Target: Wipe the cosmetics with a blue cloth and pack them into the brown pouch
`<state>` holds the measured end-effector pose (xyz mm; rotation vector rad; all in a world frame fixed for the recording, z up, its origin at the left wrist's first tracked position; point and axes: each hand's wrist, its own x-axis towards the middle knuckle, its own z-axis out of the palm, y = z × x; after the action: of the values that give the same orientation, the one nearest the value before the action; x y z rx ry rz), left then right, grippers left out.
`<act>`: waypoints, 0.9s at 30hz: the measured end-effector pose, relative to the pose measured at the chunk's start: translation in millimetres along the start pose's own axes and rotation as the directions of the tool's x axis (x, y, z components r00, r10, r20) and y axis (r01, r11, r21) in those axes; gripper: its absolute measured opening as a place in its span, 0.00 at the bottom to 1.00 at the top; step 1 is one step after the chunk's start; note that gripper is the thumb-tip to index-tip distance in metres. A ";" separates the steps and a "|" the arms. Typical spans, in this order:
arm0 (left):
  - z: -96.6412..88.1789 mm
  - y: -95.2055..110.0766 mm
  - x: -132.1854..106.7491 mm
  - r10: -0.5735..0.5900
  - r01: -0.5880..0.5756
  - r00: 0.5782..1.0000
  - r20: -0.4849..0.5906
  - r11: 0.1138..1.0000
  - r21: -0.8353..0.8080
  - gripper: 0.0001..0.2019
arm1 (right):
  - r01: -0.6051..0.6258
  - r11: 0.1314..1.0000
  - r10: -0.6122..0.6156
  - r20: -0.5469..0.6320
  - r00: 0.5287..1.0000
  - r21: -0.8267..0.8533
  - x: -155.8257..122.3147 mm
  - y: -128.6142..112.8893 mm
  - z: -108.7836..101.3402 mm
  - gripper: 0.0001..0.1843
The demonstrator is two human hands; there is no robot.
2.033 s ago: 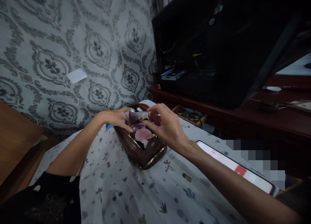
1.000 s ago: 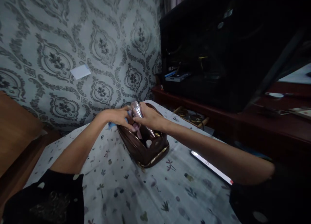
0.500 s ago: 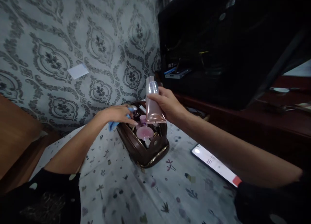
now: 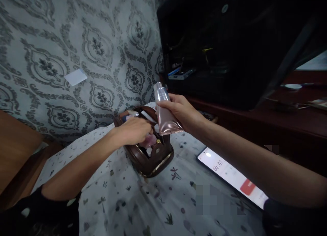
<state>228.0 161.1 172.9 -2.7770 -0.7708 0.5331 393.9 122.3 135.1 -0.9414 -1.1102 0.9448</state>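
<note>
A brown zip pouch stands open on the patterned cloth, packed with small cosmetic items, among them a pink round one. My right hand is closed round a pink squeeze tube with a clear cap, held upright above the pouch. My left hand reaches into the pouch's mouth, fingers curled down among the items; what they touch is hidden.
A lit phone showing a timer lies on the cloth to the right. A dark cabinet on a red-brown shelf rises behind. Patterned wallpaper with a white paper covers the left wall. A wooden surface sits at far left.
My right hand pulled the pink tube out of the pouch and raised it. My left hand moved from the pouch's rim into its opening, over the pink items.
</note>
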 end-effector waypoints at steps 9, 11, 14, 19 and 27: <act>-4.1 12.8 10.0 -0.028 0.004 0.974 0.225 0.994 0.106 0.15 | -0.093 0.994 0.093 0.007 0.996 0.061 -9.1 1.1 -4.7 0.08; -5.5 14.7 10.8 -0.049 0.019 0.972 0.230 0.991 0.131 0.16 | -0.123 0.991 0.122 0.027 0.992 0.054 -10.7 2.2 -2.6 0.09; -5.2 12.0 10.4 -0.073 0.041 0.975 0.208 0.988 0.151 0.16 | -0.151 0.988 0.148 0.078 0.986 0.028 -12.7 5.2 0.5 0.10; -9.7 -3.0 -2.5 -0.047 0.038 0.995 0.091 0.995 0.094 0.14 | -0.115 0.988 0.121 0.052 0.991 -0.100 -15.1 8.1 -1.1 0.28; -8.5 -12.0 -23.6 -0.038 0.039 0.996 0.083 0.999 -0.004 0.10 | 0.072 0.853 0.020 0.171 0.985 -0.517 -0.9 3.5 1.9 0.17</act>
<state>207.1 157.8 190.9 -2.7540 -0.8425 0.6438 391.4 122.8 131.9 -1.2980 -1.5697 0.7160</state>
